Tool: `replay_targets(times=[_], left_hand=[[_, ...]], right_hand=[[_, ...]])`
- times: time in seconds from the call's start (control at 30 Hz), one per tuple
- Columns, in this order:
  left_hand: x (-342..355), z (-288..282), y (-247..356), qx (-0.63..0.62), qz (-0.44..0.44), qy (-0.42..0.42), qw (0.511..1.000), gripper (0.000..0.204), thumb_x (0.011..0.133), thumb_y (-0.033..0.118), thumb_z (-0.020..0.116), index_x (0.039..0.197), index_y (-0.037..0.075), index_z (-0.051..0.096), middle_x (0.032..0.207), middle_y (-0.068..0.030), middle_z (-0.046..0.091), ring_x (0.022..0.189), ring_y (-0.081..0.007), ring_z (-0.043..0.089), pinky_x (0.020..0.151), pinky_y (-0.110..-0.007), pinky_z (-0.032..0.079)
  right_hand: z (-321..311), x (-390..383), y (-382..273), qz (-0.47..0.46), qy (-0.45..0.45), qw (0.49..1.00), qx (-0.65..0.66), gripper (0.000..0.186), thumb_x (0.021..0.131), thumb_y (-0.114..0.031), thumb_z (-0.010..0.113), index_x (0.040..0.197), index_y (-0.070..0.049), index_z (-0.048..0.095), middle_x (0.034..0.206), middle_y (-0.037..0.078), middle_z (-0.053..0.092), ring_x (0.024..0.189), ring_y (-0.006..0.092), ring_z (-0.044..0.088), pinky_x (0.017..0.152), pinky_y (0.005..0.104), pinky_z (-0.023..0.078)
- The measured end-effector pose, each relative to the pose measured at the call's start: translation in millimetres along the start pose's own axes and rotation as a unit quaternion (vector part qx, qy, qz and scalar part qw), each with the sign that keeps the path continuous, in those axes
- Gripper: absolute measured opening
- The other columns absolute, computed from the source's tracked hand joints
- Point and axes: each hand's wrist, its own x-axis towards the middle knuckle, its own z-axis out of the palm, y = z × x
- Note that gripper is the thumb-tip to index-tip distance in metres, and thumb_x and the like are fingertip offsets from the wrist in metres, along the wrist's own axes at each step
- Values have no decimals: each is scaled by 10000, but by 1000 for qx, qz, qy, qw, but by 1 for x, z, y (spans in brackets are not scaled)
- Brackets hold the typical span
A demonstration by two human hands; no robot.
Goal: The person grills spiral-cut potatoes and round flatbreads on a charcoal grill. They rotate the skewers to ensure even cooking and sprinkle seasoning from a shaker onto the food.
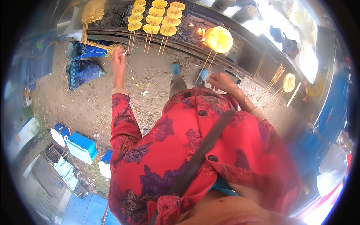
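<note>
My left hand (pixel 119 62) is raised at the near edge of the grill, fingers closed; a small pale bit shows at the fingertips, too small to name. Beside it lie the frayed ends of a bundle of straw-coloured sticks (pixel 108 48). Three sets of skewered yellow slices (pixel 153 20) rest over the grill, handles toward me. To their right a large round yellow flatbread-like piece (pixel 219 39) sits on two sticks by the flames. Below those sticks, in front of my waist, my right hand (pixel 221 81) has curled fingers; whatever they may hold is hidden.
Small flames (pixel 200 34) burn in the long metal grill (pixel 247 62). More skewers with a round browned piece (pixel 289 82) lie at the right. Blue patterned bags (pixel 84 71) sit on the dirt ground at left, and blue-and-white cooler boxes (pixel 81 147) stand further back.
</note>
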Motion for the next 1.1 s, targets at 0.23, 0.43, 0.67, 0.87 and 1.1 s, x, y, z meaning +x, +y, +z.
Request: replay_targets(times=[0.23,0.43,0.67,0.87,1.1], left_hand=[[-56,57,175,-130,15,-64,989,283,923,189,484,1160,40,523,1097,-117,593,999,-225,578,863,-329,451],[-112,182,212,-388,-253,-310,830,290,965,306,387,991,56,534,797,-47,588,657,-110,555,572,-237,443],[-103,188,230,-560,-409,-420,586,321,970,311,320,760,102,443,528,57,300,379,-31,230,324,-196,183],[-109,213,235,-681,-412,-502,337,372,983,329,275,750,90,437,509,55,264,358,-36,202,313,-184,162],[-118,210,245,-641,-391,-476,458,399,982,357,302,742,80,461,510,47,296,369,-45,235,330,-194,191]], right_hand=[[-2,-3,15,13,-9,1000,-22,329,865,-303,530,867,4,648,692,95,655,556,187,618,561,313,490],[7,-2,24,-29,-12,996,-80,357,853,-345,537,849,-9,659,705,114,655,637,230,639,627,336,493],[-1,-26,32,9,6,999,-35,346,841,-338,540,852,-13,659,715,133,654,665,249,639,651,354,490],[5,-34,55,-28,46,997,-58,322,843,-296,549,844,9,650,732,143,661,696,266,647,666,354,492],[4,-41,61,-5,50,997,-59,328,831,-312,553,857,0,654,772,163,658,720,294,641,687,369,490]])
